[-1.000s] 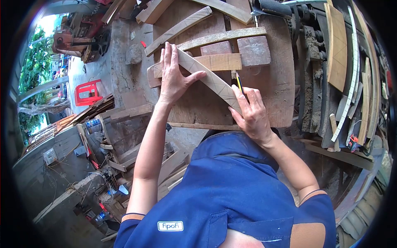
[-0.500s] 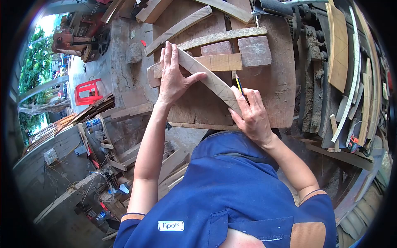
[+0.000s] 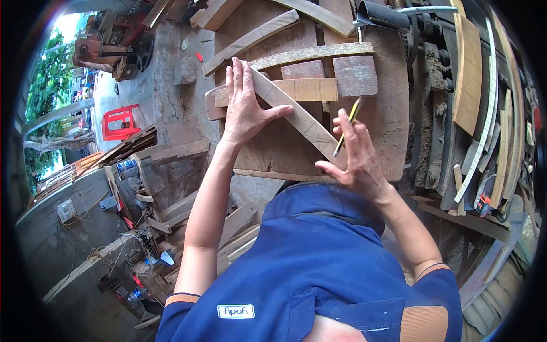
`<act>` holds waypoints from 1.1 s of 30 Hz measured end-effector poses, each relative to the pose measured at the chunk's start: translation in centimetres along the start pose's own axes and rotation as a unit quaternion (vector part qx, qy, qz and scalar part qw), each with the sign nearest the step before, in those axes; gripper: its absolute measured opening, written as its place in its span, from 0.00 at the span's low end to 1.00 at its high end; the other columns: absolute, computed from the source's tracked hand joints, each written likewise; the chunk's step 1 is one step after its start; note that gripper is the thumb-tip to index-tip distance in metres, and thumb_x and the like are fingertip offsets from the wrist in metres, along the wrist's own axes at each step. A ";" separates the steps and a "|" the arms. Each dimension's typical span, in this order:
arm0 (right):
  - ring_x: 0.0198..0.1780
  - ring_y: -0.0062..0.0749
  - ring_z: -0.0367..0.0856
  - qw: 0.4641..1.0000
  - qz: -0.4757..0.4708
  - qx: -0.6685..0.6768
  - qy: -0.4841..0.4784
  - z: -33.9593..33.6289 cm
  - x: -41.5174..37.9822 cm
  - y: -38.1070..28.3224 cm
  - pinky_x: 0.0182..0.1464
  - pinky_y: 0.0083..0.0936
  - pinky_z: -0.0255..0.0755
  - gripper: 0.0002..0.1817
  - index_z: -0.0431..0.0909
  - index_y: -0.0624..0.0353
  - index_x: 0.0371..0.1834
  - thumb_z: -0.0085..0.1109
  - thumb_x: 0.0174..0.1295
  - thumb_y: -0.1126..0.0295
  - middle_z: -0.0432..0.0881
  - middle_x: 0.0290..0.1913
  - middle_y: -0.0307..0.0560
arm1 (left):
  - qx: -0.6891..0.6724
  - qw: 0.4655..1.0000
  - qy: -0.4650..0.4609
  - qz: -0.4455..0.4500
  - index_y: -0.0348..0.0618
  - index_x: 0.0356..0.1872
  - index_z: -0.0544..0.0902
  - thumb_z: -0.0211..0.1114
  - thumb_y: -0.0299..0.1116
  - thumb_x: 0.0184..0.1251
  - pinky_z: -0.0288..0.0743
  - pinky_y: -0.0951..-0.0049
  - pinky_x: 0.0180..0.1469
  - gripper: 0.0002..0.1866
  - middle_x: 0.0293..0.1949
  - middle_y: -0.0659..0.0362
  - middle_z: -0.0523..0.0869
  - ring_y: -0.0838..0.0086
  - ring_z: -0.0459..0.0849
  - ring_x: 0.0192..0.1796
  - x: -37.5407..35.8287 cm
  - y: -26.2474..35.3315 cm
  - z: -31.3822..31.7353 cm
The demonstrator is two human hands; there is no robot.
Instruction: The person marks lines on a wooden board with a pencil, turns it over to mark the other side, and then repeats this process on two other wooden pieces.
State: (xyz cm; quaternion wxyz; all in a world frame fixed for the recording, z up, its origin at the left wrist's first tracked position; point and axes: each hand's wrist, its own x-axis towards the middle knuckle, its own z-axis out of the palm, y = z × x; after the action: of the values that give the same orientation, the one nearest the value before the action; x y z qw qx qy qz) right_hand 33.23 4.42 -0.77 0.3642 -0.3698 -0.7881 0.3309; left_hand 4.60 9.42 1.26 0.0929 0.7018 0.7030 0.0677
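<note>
A pale wooden strip with pencilled crossing lines lies slantwise over the bench. My left hand holds its upper left end, fingers laid along the edge and thumb stretched out over the wood. At the lower right end is my right hand, with a yellow and black pencil held tilted among its fingers. The thumb of that hand is by the strip's end, and the other fingers are partly spread. Beneath the strip, a short wooden piece lies crosswise.
A wooden block and a curved wooden strip lie on the bench top beyond my hands. Long marked boards stand at the right. On the floor at left are a red plastic stool and scrap wood.
My right hand has opened somewhat and shifted right; the pencil has swung from pointing at the short piece to leaning up and right. My left hand keeps its place on the strip.
</note>
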 end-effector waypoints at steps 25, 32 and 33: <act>0.49 0.48 0.91 0.985 0.078 0.154 0.004 4.9 11.5 2.1 0.55 0.37 0.82 0.12 0.87 0.65 0.51 0.64 0.70 0.69 0.89 0.47 0.58 | 0.004 1.000 0.017 0.010 0.24 0.81 0.53 0.82 0.73 0.36 0.51 0.49 0.84 0.79 0.84 0.33 0.46 0.40 0.43 0.86 0.0 -0.1 0.1; 0.46 0.52 0.89 0.988 0.075 0.136 -0.008 4.7 12.2 2.0 0.52 0.40 0.82 0.12 0.87 0.64 0.49 0.62 0.70 0.68 0.88 0.45 0.59 | 0.015 1.000 0.015 0.006 0.24 0.81 0.53 0.81 0.75 0.36 0.50 0.50 0.85 0.80 0.84 0.33 0.46 0.41 0.43 0.86 0.0 0.1 0.0; 0.43 0.54 0.89 0.989 0.069 0.131 -0.011 4.5 12.0 2.0 0.50 0.43 0.81 0.12 0.87 0.63 0.48 0.60 0.70 0.67 0.87 0.43 0.60 | 0.021 1.000 0.015 0.006 0.24 0.81 0.53 0.80 0.75 0.36 0.50 0.50 0.85 0.80 0.84 0.33 0.46 0.41 0.44 0.86 0.0 0.1 0.0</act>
State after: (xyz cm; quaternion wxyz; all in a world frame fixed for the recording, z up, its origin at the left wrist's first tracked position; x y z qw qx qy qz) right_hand 24.70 14.22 -0.74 0.3774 -0.3686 -0.7143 0.4598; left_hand 4.70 9.45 1.30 0.0674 0.7064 0.7016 0.0640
